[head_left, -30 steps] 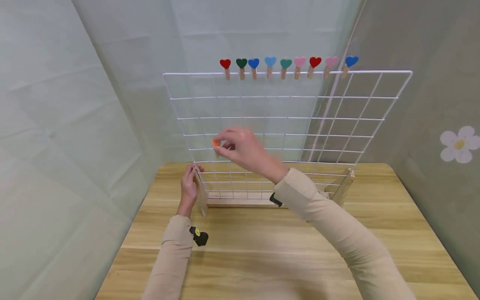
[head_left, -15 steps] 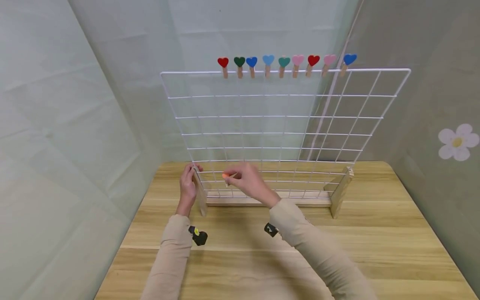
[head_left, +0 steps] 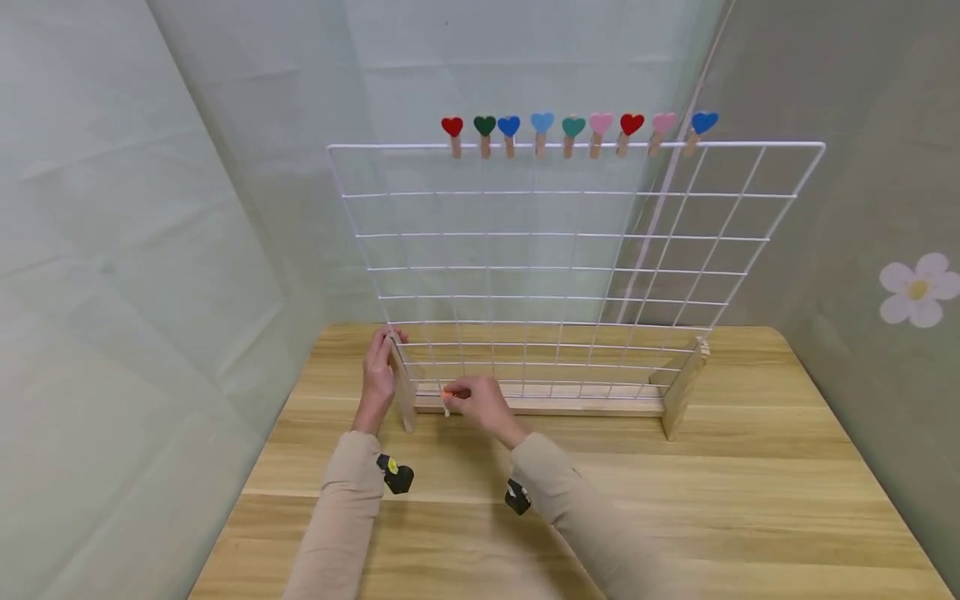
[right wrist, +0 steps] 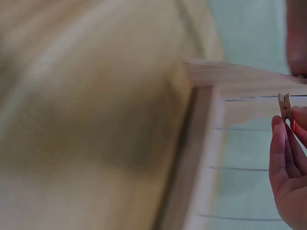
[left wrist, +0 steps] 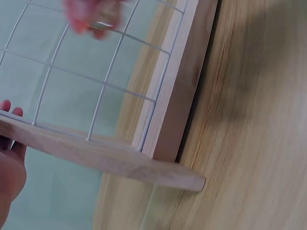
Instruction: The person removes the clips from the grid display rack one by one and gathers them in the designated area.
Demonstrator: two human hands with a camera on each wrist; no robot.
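The right hand (head_left: 483,402) pinches a small wooden clothespin (head_left: 447,398) with an orange tip, low down in front of the wire grid panel (head_left: 570,250), just above the wooden base rail (head_left: 540,406) near its left end. In the head view the peg is tiny and mostly hidden by the fingers; the right wrist view shows only its wooden end (right wrist: 285,106) poking out above the fingertips (right wrist: 280,143), and whether it touches the rail or a wire cannot be told. The left hand (head_left: 377,375) grips the left wooden foot (head_left: 403,392) of the stand, fingers curled over its top; the left wrist view cuts this hand off at the frame edge. Nine heart-topped clothespins (head_left: 573,133) sit along the grid's top wire. The stand rests on the wooden counter (head_left: 675,500).
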